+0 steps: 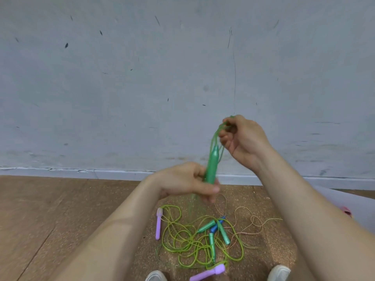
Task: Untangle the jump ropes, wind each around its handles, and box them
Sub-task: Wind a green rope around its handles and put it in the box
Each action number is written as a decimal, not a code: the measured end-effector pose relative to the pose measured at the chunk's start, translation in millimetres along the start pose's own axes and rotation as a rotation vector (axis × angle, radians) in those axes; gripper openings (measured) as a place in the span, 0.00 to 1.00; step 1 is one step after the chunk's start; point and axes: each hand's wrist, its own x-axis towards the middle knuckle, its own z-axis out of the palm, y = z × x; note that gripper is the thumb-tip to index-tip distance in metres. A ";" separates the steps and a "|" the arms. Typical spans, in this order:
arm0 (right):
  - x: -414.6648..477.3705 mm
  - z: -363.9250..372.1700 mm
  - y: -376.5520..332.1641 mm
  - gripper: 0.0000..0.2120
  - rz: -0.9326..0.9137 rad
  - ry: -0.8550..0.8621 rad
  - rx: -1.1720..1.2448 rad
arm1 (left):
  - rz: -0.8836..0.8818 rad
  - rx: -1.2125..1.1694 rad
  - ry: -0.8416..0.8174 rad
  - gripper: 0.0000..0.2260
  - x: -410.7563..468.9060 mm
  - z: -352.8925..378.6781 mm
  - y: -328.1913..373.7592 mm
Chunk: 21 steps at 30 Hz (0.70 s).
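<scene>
The left hand (pixel 188 182) is clenched around the lower end of a glossy green plastic jump-rope handle (pixel 212 167), holding it nearly upright with its tapered tip pointing up toward the other hand. The right hand (pixel 242 140), raised above and just to the right of that tip, pinches several loops of thin translucent green cord (pixel 216 136) between thumb and curled fingers; the strands run down from this grip to the handle's tip. More blurred green cord trails out beneath the left hand toward the floor.

Below both hands, on the brown speckled cork floor (pixel 60 209), lies a loose tangle of yellow-green plastic rope (pixel 182 238). Mixed into it, beneath the right forearm, are three more green handles (pixel 223 232) and a blue handle (pixel 215 227), with a thin orange-and-white braided rope (pixel 253 222) looping out to the right. A lilac plastic handle (pixel 158 224) rests under the left wrist, at the tangle's left edge, and a second lilac handle (pixel 208 272) lies nearest the person, between two white shoe tips (pixel 279 271).
</scene>
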 end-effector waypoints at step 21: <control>-28.9 5.5 54.5 0.21 0.416 -0.772 -0.495 | 0.484 -1.507 0.503 0.13 -0.6 -36.4 33.1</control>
